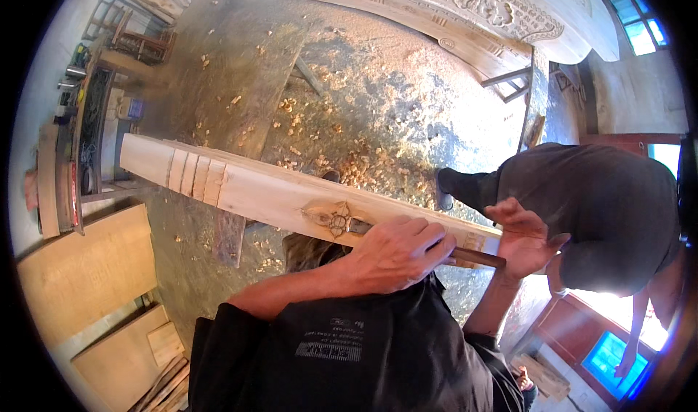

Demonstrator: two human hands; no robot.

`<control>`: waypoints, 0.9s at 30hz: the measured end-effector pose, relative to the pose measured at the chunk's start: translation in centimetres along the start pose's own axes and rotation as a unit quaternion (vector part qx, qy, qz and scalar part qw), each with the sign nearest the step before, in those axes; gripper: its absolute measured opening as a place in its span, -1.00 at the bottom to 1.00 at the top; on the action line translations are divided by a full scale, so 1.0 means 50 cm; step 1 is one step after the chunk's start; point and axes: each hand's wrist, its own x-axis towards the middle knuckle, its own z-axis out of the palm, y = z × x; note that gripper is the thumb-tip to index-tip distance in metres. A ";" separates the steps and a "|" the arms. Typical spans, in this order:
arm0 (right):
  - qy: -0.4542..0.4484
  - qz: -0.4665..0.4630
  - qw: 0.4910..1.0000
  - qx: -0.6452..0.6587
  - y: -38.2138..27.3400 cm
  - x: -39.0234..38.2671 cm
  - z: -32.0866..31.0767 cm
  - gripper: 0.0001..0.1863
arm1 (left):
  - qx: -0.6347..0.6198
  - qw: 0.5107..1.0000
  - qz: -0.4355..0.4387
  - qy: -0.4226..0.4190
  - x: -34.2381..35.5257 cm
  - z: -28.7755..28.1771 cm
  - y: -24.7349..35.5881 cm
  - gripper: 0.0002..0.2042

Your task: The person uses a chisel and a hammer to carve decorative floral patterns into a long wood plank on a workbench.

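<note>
A long pale wooden beam (265,199) lies across in front of me, with a carved flower (337,218) near its middle and notched steps towards its left end. My left hand (401,252) is closed around a wood chisel (478,258) and rests on the beam. The chisel's metal end points left at the flower. Its brown handle sticks out to the right of my fist. At the handle's butt end is my right hand (519,239), open, palm up against or very near it, with fingers spread. Whether the palm touches the handle I cannot tell.
A person in dark clothes (589,201) bends close by on the right. Wood shavings (356,166) litter the floor. A large carved panel (480,12) stands on trestles at the far side. Tools crowd a bench (87,121) at the left, with boards (94,266) leaning below.
</note>
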 end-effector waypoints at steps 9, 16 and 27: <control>0.050 -0.032 0.998 -0.012 0.003 -0.004 0.000 0.14 | 0.013 1.000 -0.014 -0.001 -0.003 0.000 0.001 -0.60; 0.141 -0.003 0.985 0.097 -0.028 0.019 -0.018 0.13 | 0.025 1.000 0.001 0.017 -0.001 0.002 -0.009 -0.57; -0.069 0.028 0.997 0.036 -0.036 0.145 0.026 0.13 | 0.041 0.995 -0.047 0.075 0.012 -0.008 -0.004 -0.46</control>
